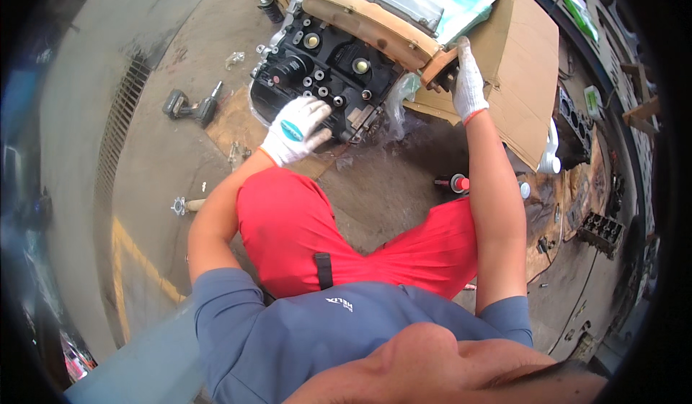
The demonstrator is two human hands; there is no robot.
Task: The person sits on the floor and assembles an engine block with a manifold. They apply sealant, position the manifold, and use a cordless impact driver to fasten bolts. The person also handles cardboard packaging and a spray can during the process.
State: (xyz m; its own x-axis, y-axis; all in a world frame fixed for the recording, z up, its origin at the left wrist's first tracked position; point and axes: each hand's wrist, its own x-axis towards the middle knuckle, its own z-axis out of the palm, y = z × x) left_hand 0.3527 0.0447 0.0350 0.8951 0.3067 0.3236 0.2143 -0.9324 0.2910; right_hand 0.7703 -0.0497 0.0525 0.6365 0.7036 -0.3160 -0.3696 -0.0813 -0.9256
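A black engine (331, 72) with a dark valve cover, a black oil filter (292, 70) and several round openings sits on the floor before me. Along its far side runs a long tan, rust-stained manifold (375, 25), ending at the right in a rusty flange. My right hand (468, 83), in a white glove, is closed around that flanged end; part of its grip is hidden. At the engine's near edge is my left hand (294, 131), also gloved, its fingers stretched out and thumb apart. It holds nothing; whether it touches the engine I cannot tell.
An open cardboard box (522, 72) stands right of the engine, with clear plastic wrap (404, 101) between. On the floor at left lies a cordless drill (193, 107), near a drain grate (119, 126). A spray can (455, 183) and engine blocks (600, 232) lie at right.
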